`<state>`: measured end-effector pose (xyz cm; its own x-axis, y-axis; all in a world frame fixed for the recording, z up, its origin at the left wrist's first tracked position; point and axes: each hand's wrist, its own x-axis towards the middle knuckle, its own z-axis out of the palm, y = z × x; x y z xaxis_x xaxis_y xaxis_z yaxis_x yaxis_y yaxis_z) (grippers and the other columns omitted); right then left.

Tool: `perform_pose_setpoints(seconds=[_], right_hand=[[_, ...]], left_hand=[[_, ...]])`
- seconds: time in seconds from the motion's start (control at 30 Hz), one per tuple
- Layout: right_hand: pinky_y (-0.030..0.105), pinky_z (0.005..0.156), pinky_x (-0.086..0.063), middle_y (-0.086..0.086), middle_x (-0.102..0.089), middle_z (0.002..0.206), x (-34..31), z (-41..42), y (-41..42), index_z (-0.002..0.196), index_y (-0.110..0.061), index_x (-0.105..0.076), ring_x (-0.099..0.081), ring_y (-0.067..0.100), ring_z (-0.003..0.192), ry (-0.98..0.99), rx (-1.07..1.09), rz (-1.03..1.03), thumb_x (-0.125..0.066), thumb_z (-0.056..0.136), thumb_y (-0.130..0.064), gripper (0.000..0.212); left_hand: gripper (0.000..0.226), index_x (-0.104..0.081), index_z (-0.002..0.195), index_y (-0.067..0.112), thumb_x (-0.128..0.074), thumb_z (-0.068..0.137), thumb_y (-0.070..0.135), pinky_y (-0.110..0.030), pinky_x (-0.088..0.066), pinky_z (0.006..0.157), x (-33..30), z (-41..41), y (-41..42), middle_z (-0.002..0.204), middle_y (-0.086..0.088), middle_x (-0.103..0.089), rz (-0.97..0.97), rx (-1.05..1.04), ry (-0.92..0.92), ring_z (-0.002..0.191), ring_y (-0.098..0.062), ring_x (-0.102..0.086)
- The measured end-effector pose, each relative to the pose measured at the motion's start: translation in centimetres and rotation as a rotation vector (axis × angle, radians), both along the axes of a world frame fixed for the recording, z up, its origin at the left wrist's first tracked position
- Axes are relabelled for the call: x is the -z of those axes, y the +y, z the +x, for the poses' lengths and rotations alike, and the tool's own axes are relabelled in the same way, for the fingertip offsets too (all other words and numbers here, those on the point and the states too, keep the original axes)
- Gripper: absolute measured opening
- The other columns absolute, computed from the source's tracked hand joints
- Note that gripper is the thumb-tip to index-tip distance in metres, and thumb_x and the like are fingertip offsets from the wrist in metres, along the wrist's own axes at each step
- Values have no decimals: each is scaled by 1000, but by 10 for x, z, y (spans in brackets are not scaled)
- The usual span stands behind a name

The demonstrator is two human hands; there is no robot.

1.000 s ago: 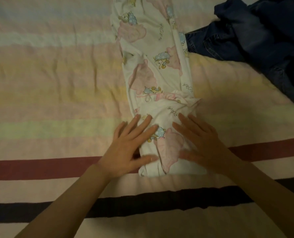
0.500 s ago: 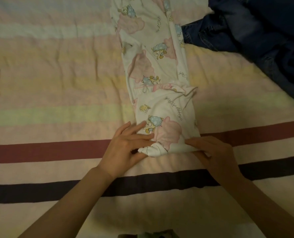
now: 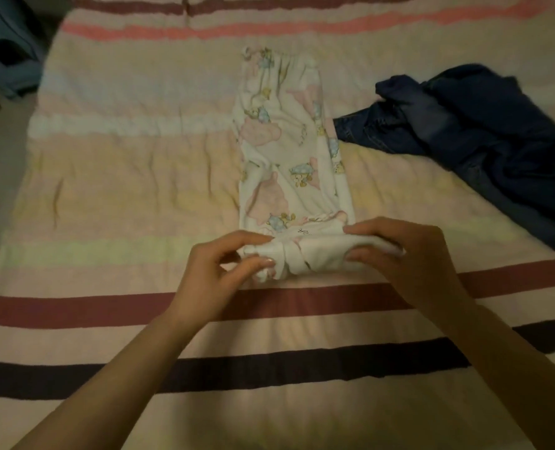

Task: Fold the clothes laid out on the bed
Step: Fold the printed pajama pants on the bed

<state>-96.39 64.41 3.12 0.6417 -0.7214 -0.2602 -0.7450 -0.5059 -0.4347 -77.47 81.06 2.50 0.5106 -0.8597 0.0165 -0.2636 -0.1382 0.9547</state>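
Two bare hands work at the near end of a pair of white printed pyjama trousers point(image 3: 289, 157) lying lengthwise on a bed. The left hand point(image 3: 217, 271) has its fingers curled, thumb and fingertips pinching the left side of a thick roll of soft cloth. The right hand point(image 3: 406, 258) curls over the roll's right side, fingers on top and thumb beneath, clamped on the fabric. The rolled part is bunched and creased; the rest stretches flat away from the person, a narrow strip with a gathered waistband at the far end, patterned with pale pink shapes and small blue and yellow cartoon animals. The striped bedcover point(image 3: 107, 177) looks soft and slightly wrinkled. To the right, touching the trousers' edge, lie crumpled dark blue jeans point(image 3: 484, 141) of heavier denim
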Motion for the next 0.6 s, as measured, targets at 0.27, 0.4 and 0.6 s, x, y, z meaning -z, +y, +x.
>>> perform_pose_setpoints(seconds=[0.27,0.4,0.6], right_hand=[[13,81,-43,-7,-66,89,-20,84,-71,96,-10,-70,-58,2,85,-571,-285,-95,-67,83,-9,13],[19,77,-42,-3,-67,91,-1,115,-103,97,-12,-68,-58,6,85,-501,-194,-39,-65,85,-17,13],[29,80,-44,7,-69,95,42,158,-140,99,-10,-68,-60,17,91,-425,-123,-8,-64,86,-18,16]], left_hand=[[6,-69,86,25,-70,82,21,-31,-53,70,6,64,-66,86,10,-69,-39,-77,-89,82,-11,-65],[5,-69,85,19,-71,82,23,-35,-52,66,21,96,-102,79,11,-66,13,-90,-164,75,-6,-62],[11,-66,84,18,-72,81,28,-50,-54,72,56,136,-145,74,-1,-63,207,-172,-188,69,-19,-58]])
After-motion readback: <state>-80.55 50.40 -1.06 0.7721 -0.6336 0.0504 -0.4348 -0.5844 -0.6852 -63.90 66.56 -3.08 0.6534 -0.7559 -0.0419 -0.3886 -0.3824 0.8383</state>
